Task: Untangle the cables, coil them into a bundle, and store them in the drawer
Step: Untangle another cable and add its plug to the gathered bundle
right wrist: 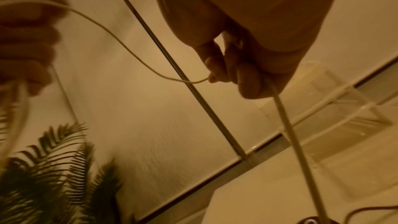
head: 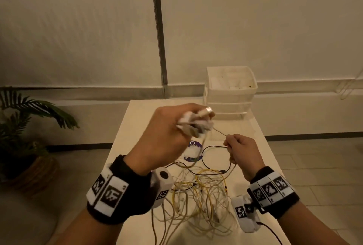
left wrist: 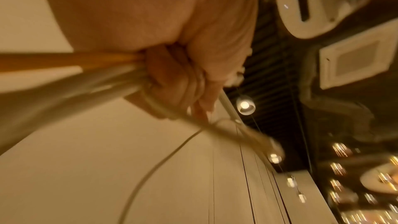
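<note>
Cables (head: pixel 200 195) lie tangled on the near half of the table (head: pixel 261 146), spilling over its front edge. We note the drawer unit (head: pixel 229 91) at the far right corner, with bare tabletop between. The left hand (head: pixel 169 136) grips a bunch of plugs (head: pixel 196 122), raised. The right hand (head: pixel 243 150) pinches one pale cord (right wrist: pixel 299 142) beside it.
</note>
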The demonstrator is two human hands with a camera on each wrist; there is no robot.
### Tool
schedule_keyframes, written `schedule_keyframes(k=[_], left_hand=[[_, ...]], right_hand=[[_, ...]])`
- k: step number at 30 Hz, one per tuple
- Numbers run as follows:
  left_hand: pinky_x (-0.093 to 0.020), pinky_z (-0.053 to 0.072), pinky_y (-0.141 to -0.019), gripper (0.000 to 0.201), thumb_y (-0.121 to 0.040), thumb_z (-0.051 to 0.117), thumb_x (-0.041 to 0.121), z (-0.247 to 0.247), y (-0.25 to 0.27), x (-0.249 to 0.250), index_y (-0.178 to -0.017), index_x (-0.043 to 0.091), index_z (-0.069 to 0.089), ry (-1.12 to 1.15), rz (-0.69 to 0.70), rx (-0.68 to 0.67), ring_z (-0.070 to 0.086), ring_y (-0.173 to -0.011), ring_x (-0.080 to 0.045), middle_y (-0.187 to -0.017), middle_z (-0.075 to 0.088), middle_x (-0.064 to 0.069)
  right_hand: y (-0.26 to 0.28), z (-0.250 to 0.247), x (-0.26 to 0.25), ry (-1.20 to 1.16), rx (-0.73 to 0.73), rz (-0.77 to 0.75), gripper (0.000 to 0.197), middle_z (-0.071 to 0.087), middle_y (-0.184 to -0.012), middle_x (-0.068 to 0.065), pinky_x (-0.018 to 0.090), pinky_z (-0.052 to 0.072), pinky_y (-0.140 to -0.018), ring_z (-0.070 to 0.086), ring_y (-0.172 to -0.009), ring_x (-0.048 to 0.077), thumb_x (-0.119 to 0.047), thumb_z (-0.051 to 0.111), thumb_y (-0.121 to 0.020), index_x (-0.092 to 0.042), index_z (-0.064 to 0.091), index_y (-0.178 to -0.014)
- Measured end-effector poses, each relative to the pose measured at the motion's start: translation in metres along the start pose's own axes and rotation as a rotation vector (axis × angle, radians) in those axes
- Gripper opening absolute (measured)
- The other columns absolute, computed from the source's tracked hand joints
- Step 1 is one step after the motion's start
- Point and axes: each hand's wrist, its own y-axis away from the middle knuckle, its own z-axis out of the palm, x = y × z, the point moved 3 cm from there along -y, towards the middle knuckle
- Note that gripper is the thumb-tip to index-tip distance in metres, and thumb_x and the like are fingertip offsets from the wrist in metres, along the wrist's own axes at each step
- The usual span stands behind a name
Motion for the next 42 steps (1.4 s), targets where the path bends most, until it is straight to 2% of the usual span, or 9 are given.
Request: schedule_keyframes(k=[4, 9, 15, 19, 28, 33, 36, 39, 42], left_hand=[[-0.034, 0.053, -0.080, 0.059, -0.077, 0.049, -0.009, 0.028, -0.001, -0.017, -0.123, 0.024, 0.066, -0.045, -0.089, -0.118, 0.068, -0.092, -0.012, -0.108, 0.073, 0.007], [-0.029, 0.051, -0.079, 0.062, -0.076, 0.050, -0.001, 0.046, 0.008, -0.042, -0.127, 0.034, 0.059, -0.135, -0.222, -0.199, 0.065, -0.092, -0.014, -0.108, 0.072, 0.004], [-0.040, 0.041, -0.059, 0.021, -0.076, 0.045, 0.004, 0.046, 0.015, -0.049, -0.084, 0.018, 0.059, -0.167, -0.228, -0.200, 0.051, -0.065, -0.023, -0.070, 0.064, 0.000], [-0.038, 0.037, -0.057, 0.022, -0.081, 0.052, -0.002, 0.031, 0.010, -0.053, -0.071, 0.018, 0.054, -0.192, -0.287, 0.001, 0.049, -0.060, -0.023, -0.062, 0.059, 0.001], [-0.029, 0.036, -0.055, 0.011, -0.093, 0.058, 0.010, -0.041, -0.005, -0.073, -0.088, 0.014, 0.067, -0.196, -0.462, 0.495, 0.047, -0.057, -0.012, -0.065, 0.057, 0.005], [-0.017, 0.040, -0.048, 0.067, -0.087, 0.058, 0.000, -0.029, 0.001, -0.058, -0.140, 0.040, 0.045, -0.143, -0.469, 0.265, 0.050, -0.053, -0.006, -0.076, 0.060, 0.006], [-0.016, 0.049, -0.056, 0.066, -0.083, 0.059, -0.005, -0.004, 0.004, -0.037, -0.135, 0.034, 0.055, -0.026, -0.321, -0.027, 0.061, -0.062, 0.006, -0.092, 0.074, 0.003], [-0.024, 0.050, -0.080, 0.057, -0.083, 0.057, 0.003, 0.035, 0.010, -0.030, -0.133, 0.029, 0.058, -0.141, -0.262, -0.316, 0.068, -0.095, -0.011, -0.117, 0.072, 0.002], [-0.031, 0.042, -0.066, 0.030, -0.084, 0.052, 0.005, 0.053, 0.012, -0.040, -0.104, 0.024, 0.066, -0.174, -0.310, -0.254, 0.062, -0.082, -0.026, -0.092, 0.072, -0.001]], right_hand=[[0.024, 0.021, -0.022, -0.088, -0.228, -0.105, 0.031, 0.038, -0.055, 0.002, 0.029, 0.026, -0.049, 0.029, -0.050, 0.014, -0.013, 0.047, -0.099, 0.009, 0.056, -0.079], [0.042, 0.024, -0.040, -0.200, -0.352, -0.140, 0.031, 0.040, -0.061, 0.008, 0.029, 0.027, -0.051, 0.028, -0.053, 0.019, -0.011, 0.042, -0.100, 0.018, 0.050, -0.095], [0.050, 0.017, -0.048, -0.120, -0.398, -0.172, 0.031, 0.047, -0.057, 0.008, 0.027, 0.032, -0.051, 0.035, -0.051, 0.015, -0.009, 0.043, -0.099, 0.003, 0.067, -0.085], [0.046, 0.020, -0.042, -0.128, -0.404, -0.213, 0.031, 0.050, -0.060, 0.010, 0.028, 0.036, -0.051, 0.038, -0.052, 0.016, -0.013, 0.046, -0.099, -0.005, 0.069, -0.081], [0.038, 0.012, 0.007, 0.048, -0.308, -0.219, 0.028, 0.050, -0.058, 0.002, 0.027, 0.039, -0.055, 0.043, -0.055, 0.017, -0.011, 0.047, -0.099, -0.002, 0.066, -0.081], [0.023, 0.005, 0.009, -0.003, -0.095, -0.106, 0.029, 0.041, -0.056, 0.003, 0.030, 0.026, -0.050, 0.031, -0.052, 0.017, -0.011, 0.048, -0.098, -0.006, 0.065, -0.074], [0.022, 0.007, -0.001, -0.004, -0.129, -0.078, 0.029, 0.039, -0.056, 0.004, 0.029, 0.024, -0.050, 0.028, -0.052, 0.016, -0.011, 0.048, -0.097, -0.005, 0.066, -0.075], [0.031, 0.019, -0.020, -0.063, -0.297, -0.108, 0.027, 0.039, -0.057, 0.005, 0.030, 0.021, -0.051, 0.026, -0.052, 0.015, -0.007, 0.046, -0.098, 0.002, 0.068, -0.086], [0.037, 0.021, -0.039, -0.121, -0.347, -0.166, 0.027, 0.038, -0.058, 0.008, 0.032, 0.020, -0.052, 0.025, -0.052, 0.015, -0.008, 0.047, -0.098, 0.002, 0.070, -0.090]])
